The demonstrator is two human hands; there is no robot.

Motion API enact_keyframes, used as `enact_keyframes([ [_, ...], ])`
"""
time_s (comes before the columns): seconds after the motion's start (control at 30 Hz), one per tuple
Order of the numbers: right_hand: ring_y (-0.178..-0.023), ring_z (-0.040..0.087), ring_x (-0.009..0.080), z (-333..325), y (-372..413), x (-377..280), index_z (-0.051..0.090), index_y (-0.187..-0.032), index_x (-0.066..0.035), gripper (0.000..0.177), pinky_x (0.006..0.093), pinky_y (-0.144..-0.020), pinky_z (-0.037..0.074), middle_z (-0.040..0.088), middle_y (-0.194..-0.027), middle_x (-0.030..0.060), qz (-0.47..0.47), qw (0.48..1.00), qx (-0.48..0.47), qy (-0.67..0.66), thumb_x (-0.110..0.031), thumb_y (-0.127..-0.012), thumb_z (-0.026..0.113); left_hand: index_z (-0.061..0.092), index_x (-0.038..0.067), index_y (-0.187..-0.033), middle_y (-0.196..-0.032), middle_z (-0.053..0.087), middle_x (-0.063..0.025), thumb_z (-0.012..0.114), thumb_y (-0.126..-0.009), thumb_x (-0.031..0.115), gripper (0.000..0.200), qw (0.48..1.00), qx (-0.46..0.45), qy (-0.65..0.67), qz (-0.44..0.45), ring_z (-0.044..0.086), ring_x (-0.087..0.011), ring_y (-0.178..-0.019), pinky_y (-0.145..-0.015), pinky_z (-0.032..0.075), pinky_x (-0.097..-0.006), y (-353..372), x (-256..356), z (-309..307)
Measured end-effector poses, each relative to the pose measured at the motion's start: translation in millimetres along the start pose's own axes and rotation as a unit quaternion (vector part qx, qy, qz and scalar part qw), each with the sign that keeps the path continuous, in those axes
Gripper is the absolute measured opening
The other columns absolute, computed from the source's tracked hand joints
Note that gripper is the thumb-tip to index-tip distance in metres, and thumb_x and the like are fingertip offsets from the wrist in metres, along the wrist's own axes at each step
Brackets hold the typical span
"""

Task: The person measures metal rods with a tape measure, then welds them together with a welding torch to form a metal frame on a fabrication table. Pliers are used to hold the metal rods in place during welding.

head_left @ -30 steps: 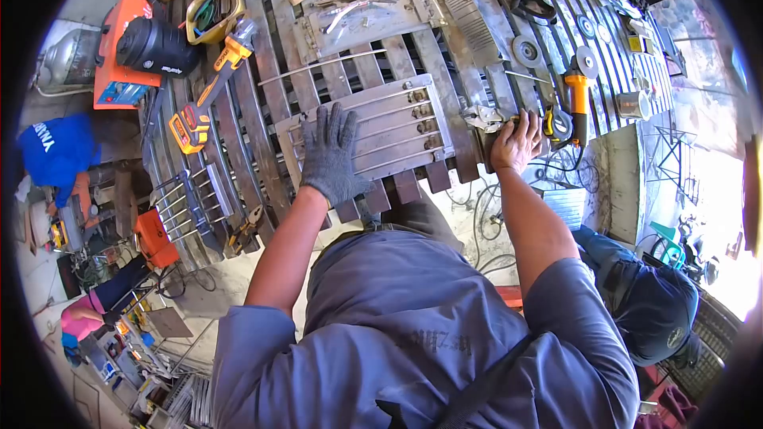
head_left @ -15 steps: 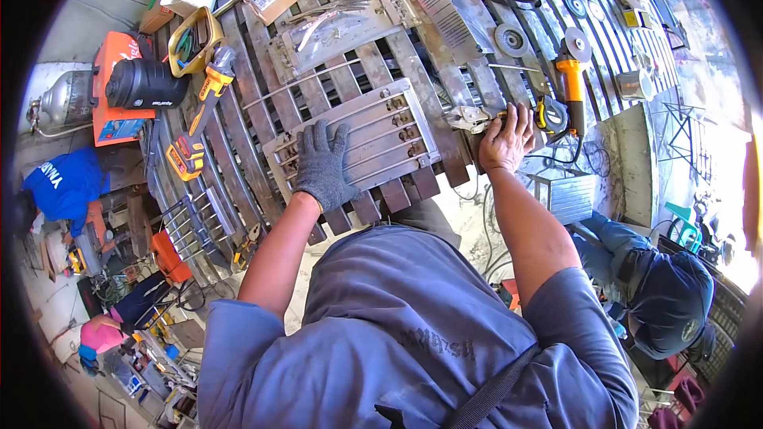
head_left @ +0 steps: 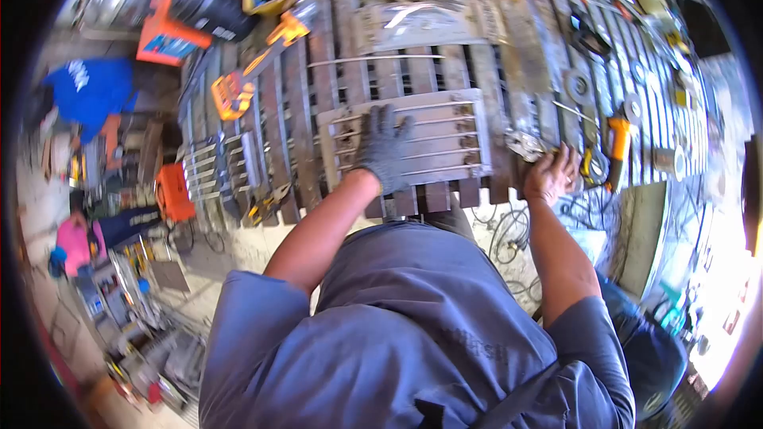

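Observation:
My left hand (head_left: 385, 147), in a grey glove, lies flat with its fingers apart on a metal plate (head_left: 441, 125) that carries several parallel rods. The plate rests on the slatted metal table (head_left: 274, 127). My bare right hand (head_left: 552, 175) rests on the table's front edge, fingers spread. Just beyond it are locking pliers (head_left: 524, 144), and a tape measure (head_left: 594, 167) sits to its right. An angle grinder (head_left: 619, 143) lies further right. What is under my right palm is hidden.
A yellow-orange grinder (head_left: 288, 28) and an orange tool (head_left: 233, 95) lie at the left. A second plate (head_left: 429, 25) is at the back. Rods and pliers (head_left: 269, 205) are near the left edge. A co-worker (head_left: 648, 349) is at the lower right, another person (head_left: 79, 242) far left.
The camera view has turned and shifted, so the table appears displaced and slightly blurred. Both hands keep their places on the plate and the table edge.

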State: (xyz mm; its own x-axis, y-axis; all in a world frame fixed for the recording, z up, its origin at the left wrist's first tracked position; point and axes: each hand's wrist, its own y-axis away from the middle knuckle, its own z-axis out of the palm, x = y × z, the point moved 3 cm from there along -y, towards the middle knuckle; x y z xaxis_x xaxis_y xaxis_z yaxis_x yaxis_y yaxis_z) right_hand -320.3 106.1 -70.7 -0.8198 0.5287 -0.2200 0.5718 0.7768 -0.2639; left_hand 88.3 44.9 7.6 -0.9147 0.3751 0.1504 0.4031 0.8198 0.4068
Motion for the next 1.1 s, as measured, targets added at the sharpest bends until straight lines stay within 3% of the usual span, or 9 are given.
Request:
enact_keyframes([
  [0.03, -0.167, 0.034, 0.0328, -1, 0, 0, 0.058, -0.162, -0.02, 0.058, 0.062, -0.132, 0.02, 0.047, -0.176, 0.0091, -0.003, 1.0, 0.0, 0.006, -0.041, -0.107, 0.056, 0.027, 0.008, -0.178, -0.18, 0.016, -0.0411, 0.096, -0.069, 0.053, 0.137, 1.0, -0.007, 0.002, -0.005, 0.012, -0.0645, -0.167, -0.137, 0.013, -0.0695, -2, 2, 3],
  [0.17, -0.166, 0.035, 0.0332, 2, -4, 4, 0.059, -0.162, -0.019, 0.058, 0.0621, -0.133, 0.019, 0.047, -0.175, 0.0118, -0.018, 1.0, 0.015, 0.009, -0.042, -0.109, 0.052, 0.021, 0.005, -0.18, -0.183, 0.005, -0.0402, 0.089, -0.077, 0.065, 0.137, 0.987, 0.135, -0.077, -0.041, 0.002, -0.0682, -0.167, -0.135, 0.01, -0.0741, -24, 9, 60],
  [0.2, -0.166, 0.035, 0.0331, 5, -4, 6, 0.058, -0.162, -0.019, 0.058, 0.0618, -0.133, 0.019, 0.047, -0.176, 0.0115, -0.022, 1.0, 0.013, 0.012, -0.044, -0.111, 0.048, 0.02, 0.001, -0.179, -0.183, 0.003, -0.0402, 0.087, -0.076, 0.072, 0.142, 1.0, -0.005, 0.013, -0.025, -0.001, -0.0686, -0.167, -0.134, 0.008, -0.076, -2, 15, -2],
  [0.3, -0.165, 0.036, 0.0321, 14, -8, 16, 0.059, -0.161, -0.022, 0.059, 0.062, -0.13, 0.023, 0.046, -0.177, 0.0075, -0.016, 0.999, 0.016, 0.029, -0.051, -0.111, 0.047, 0.022, -0.001, -0.179, -0.186, 0.005, -0.0342, 0.085, -0.073, 0.081, 0.147, 0.996, 0.074, 0.056, 0.004, -0.001, -0.0604, -0.17, -0.136, 0.006, -0.0731, 3, 21, 7],
  [0.33, -0.164, 0.037, 0.0317, 18, -9, 20, 0.059, -0.161, -0.023, 0.059, 0.0625, -0.129, 0.023, 0.046, -0.176, 0.0067, -0.013, 0.999, 0.018, 0.028, -0.052, -0.111, 0.046, 0.024, 0.001, -0.179, -0.188, 0.008, -0.0297, 0.078, -0.078, 0.084, 0.141, 0.994, 0.095, 0.046, 0.005, 0.002, -0.0554, -0.172, -0.136, 0.003, -0.0713, 7, 22, 6],
  [0.47, -0.163, 0.038, 0.0309, 23, -13, 25, 0.058, -0.162, -0.026, 0.059, 0.0639, -0.127, 0.025, 0.047, -0.175, 0.0046, -0.013, 0.999, 0.018, 0.033, -0.054, -0.112, 0.043, 0.03, 0.005, -0.178, -0.187, 0.02, -0.0258, 0.061, -0.092, 0.085, 0.122, 0.985, 0.162, 0.05, 0.037, 0.011, -0.0529, -0.172, -0.137, 0.003, -0.0683, 10, 24, 30],
  [0.7, -0.162, 0.04, 0.0322, 26, -17, 32, 0.058, -0.162, -0.025, 0.063, 0.0645, -0.126, 0.027, 0.048, -0.175, 0.0055, -0.017, 0.999, 0.016, 0.044, -0.058, -0.112, 0.039, 0.039, 0.007, -0.176, -0.185, 0.025, -0.0276, 0.062, -0.094, 0.084, 0.115, 0.985, 0.162, 0.052, 0.031, 0.017, -0.0541, -0.17, -0.138, 0.004, -0.0687, 14, 29, 44],
  [0.8, -0.162, 0.04, 0.0328, 24, -16, 28, 0.058, -0.163, -0.025, 0.064, 0.0651, -0.126, 0.027, 0.048, -0.174, 0.006, -0.011, 0.999, 0.015, 0.04, -0.059, -0.112, 0.038, 0.042, 0.007, -0.174, -0.183, 0.028, -0.0285, 0.064, -0.093, 0.083, 0.114, 0.992, 0.116, 0.031, 0.039, 0.019, -0.0559, -0.169, -0.138, 0.006, -0.0686, 14, 27, 34],
  [1.1, -0.164, 0.037, 0.0339, 21, -13, 27, 0.056, -0.164, -0.024, 0.064, 0.0622, -0.129, 0.025, 0.046, -0.175, 0.007, -0.02, 0.999, 0.01, 0.033, -0.056, -0.112, 0.039, 0.056, 0.002, -0.162, -0.177, 0.037, -0.0338, 0.071, -0.094, 0.064, 0.092, 0.98, 0.179, 0.034, 0.081, 0.031, -0.0594, -0.163, -0.135, 0.015, -0.074, -2, 25, 51],
])
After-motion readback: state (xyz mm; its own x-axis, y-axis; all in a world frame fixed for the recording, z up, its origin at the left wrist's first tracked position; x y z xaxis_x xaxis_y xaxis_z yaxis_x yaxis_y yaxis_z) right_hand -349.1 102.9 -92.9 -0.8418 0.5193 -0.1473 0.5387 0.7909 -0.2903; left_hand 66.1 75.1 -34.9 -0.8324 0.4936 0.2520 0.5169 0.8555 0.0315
